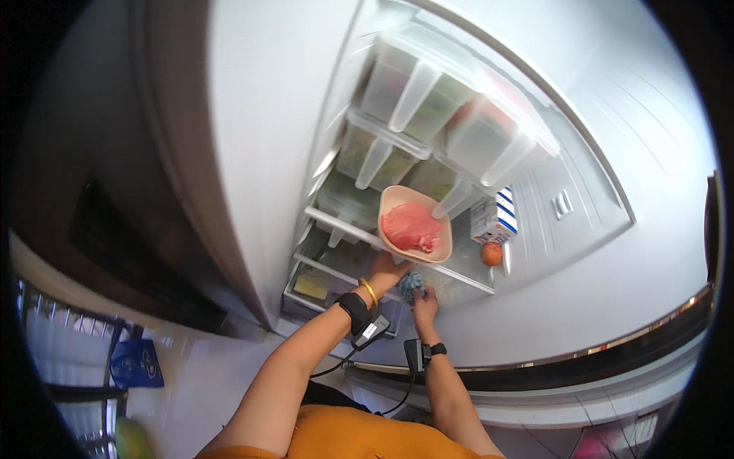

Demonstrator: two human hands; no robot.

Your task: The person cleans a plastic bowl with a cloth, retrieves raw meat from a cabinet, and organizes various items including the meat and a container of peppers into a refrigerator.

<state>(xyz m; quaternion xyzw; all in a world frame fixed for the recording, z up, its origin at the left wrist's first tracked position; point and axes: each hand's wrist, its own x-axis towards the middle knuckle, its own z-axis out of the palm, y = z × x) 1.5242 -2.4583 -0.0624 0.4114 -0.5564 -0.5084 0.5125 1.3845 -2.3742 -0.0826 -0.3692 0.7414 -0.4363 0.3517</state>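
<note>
My left hand point(389, 272) is at the near underside of a peach-coloured plastic bowl point(445, 244) and supports it, its fingers partly hidden by the rim. A slab of raw red meat point(412, 225) lies in the bowl, which is in front of the open refrigerator's shelf edge point(344, 228). Just below, my right hand point(425, 307) pinches a bunched blue-grey patterned item point(411, 286), perhaps cloth; its exact kind is unclear. A gold bangle and a black strap circle my left wrist, and another black strap is on my right.
Clear handled storage bins point(395, 86) fill the upper shelves. A blue-and-white carton point(493, 218) and a round reddish fruit point(491, 253) stand right of the bowl. Lower drawers point(312, 287) sit beneath the shelf. The refrigerator door point(269, 143) is on the left. A blue bag point(136, 362) hangs behind.
</note>
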